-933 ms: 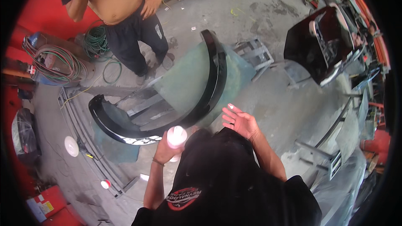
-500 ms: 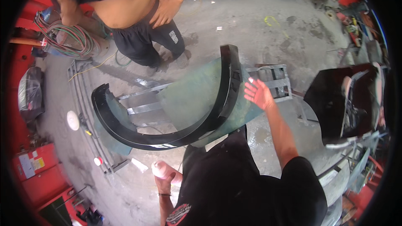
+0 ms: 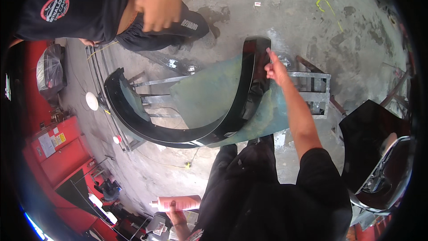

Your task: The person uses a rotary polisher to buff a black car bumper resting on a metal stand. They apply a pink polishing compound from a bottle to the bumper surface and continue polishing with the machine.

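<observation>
Below, at the near edge, the left hand [image 3: 176, 215] is closed around a pink bottle [image 3: 183, 203], its nozzle pointing left. Farther forward, the right hand [image 3: 277, 70] holds its index finger extended and apart from the other, bent fingers, at the far right end of the black curved trim [image 3: 191, 139]; whether the fingertip touches cannot be told. The trim lies over a greenish sheet [image 3: 205, 93] on a metal stand [image 3: 312, 94]. Upper left, a co-worker's hand [image 3: 162, 9] hangs before dark trousers [image 3: 167, 31].
</observation>
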`<state>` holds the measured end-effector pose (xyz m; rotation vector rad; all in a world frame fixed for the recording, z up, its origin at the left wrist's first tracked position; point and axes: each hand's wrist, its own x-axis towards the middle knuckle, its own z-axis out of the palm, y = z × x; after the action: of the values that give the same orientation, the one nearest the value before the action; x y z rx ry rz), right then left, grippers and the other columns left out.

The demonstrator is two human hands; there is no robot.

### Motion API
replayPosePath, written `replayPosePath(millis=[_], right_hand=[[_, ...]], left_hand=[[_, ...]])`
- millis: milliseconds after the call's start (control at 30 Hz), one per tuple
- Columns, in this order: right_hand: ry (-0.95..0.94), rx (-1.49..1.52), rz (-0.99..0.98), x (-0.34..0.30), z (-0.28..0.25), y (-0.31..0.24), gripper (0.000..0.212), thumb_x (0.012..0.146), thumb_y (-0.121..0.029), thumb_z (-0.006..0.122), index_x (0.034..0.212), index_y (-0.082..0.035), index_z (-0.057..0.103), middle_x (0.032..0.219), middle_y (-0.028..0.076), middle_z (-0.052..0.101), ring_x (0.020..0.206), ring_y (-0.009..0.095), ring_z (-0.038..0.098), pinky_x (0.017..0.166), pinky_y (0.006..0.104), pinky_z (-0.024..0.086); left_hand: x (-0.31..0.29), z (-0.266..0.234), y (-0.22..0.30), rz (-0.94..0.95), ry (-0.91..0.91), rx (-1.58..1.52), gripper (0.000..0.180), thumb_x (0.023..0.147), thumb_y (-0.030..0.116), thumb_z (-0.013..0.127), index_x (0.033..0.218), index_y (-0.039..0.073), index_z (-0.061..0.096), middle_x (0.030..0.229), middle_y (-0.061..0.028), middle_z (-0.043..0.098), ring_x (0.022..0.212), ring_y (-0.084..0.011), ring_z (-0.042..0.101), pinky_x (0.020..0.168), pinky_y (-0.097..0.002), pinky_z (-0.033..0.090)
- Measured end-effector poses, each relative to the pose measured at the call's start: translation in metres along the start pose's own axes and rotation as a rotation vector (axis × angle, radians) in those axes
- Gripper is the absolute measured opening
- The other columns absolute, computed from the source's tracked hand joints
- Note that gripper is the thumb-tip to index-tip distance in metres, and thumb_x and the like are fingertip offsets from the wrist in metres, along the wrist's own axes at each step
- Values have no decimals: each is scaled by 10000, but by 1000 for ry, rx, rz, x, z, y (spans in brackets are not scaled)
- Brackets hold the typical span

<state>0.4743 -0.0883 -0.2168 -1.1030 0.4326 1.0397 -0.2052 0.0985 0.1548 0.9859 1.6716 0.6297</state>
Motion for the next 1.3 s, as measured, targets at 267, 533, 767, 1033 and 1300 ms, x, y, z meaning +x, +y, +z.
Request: replayPosePath(millis=[267, 533, 767, 1033, 1300], right_hand=[[-180, -209, 26, -96, 21, 21, 869, 1074, -761, 361, 1529, -61, 601, 619, -29, 441, 503, 82, 375, 556, 272, 445], [-98, -764, -153, -53, 55, -52, 678, 1093, -703, 382, 1514, -248, 656, 668, -7, 530, 568, 97, 461, 597, 283, 484], [-243, -1132, -513, -123, 56, 73, 447, 1093, -450, 604, 1525, -336, 626, 822, 85, 728, 709, 189, 648, 778, 382, 560], [-155, -1188, -428, -216, 141, 237, 454, 1080, -447, 617, 1530, -384, 609, 751, 73, 659, 718, 167, 630, 756, 379, 545], [-81, -922, -24, -255, 107, 284, 326, 1076, -406, 634, 1310, -244, 794, 807, 12, 664, 679, 100, 600, 623, 294, 524]], left_hand=[[-25, -8, -65, -90, 77, -94, 740, 860, 99, 853, 1512, 71, 504, 1345, -105, 628, 1220, -278, 647, 1024, -453, 597], [-42, -59, -122, -98, 68, -158, 731, 878, 151, 839, 1510, 62, 483, 1323, -110, 605, 1232, -293, 614, 1056, -500, 542], [-37, -106, -181, -181, 109, -194, 680, 896, 92, 803, 1501, 107, 494, 1299, -87, 606, 1207, -288, 621, 972, -503, 579], [21, -201, -269, -228, 96, 27, 719, 899, 79, 811, 1537, 86, 480, 1343, -93, 609, 1201, -256, 628, 975, -424, 587], [103, -280, -262, -183, 14, -149, 849, 843, -2, 839, 1585, 95, 438, 1406, -107, 593, 1263, -284, 618, 1060, -471, 561]])
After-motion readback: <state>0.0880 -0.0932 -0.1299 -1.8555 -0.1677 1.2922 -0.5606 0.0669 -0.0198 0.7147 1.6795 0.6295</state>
